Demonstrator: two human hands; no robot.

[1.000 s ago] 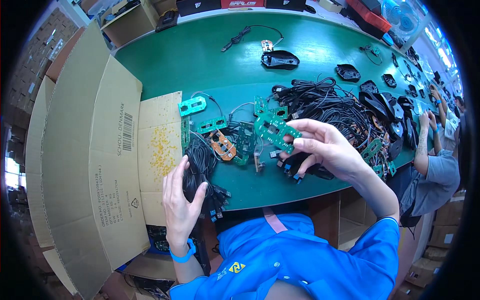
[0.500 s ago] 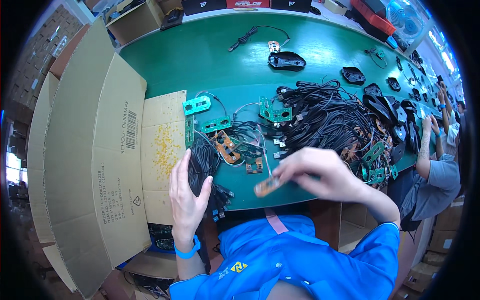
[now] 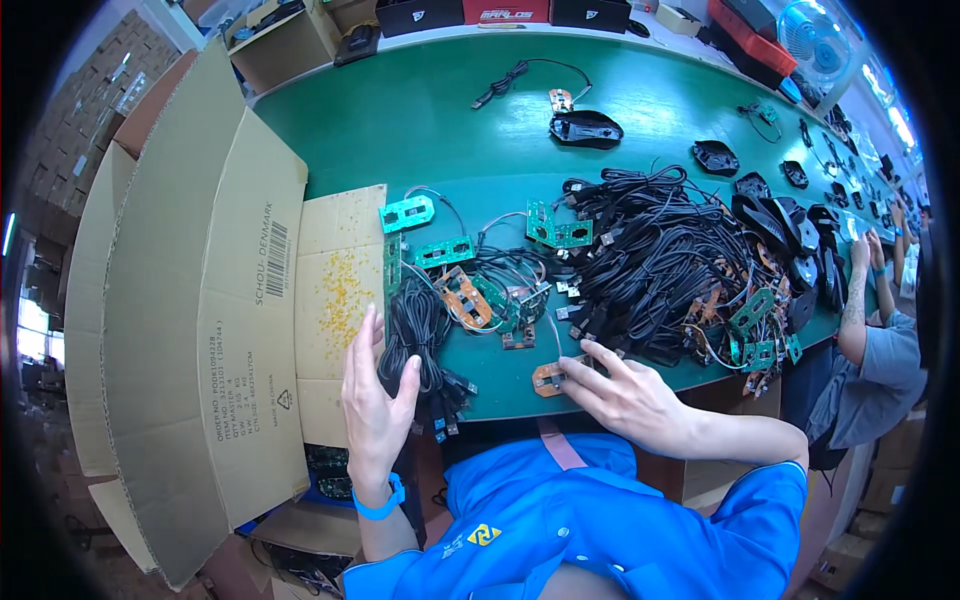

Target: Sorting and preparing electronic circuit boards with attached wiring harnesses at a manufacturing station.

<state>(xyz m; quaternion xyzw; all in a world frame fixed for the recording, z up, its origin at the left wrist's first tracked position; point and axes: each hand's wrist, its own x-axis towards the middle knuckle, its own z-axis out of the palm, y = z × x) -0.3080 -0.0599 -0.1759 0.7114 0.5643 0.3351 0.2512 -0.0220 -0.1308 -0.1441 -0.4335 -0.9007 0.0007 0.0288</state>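
My left hand (image 3: 378, 405) is open, its thumb and fingers spread beside a coiled bundle of black USB cables (image 3: 413, 335). At the table's near edge, the fingertips of my right hand (image 3: 630, 393) grip the right end of a small orange circuit board (image 3: 547, 379). A grey lead runs up from that board. Beyond it lie another orange board (image 3: 464, 298) and several green circuit boards (image 3: 444, 251) with wires attached. A large heap of black cables (image 3: 650, 245) with USB plugs fills the table to the right of these boards.
A tall cardboard box (image 3: 240, 330) stands at the left, yellow bits scattered on its flap (image 3: 345, 300). Black mouse shells (image 3: 585, 129) lie farther back, more of them piled at the right (image 3: 790, 225). A co-worker in a grey shirt (image 3: 880, 355) is at the far right.
My right hand has lowered the orange circuit board to the table edge, and its fingers have spread more. My left hand keeps its pose. The whole view has shifted slightly.
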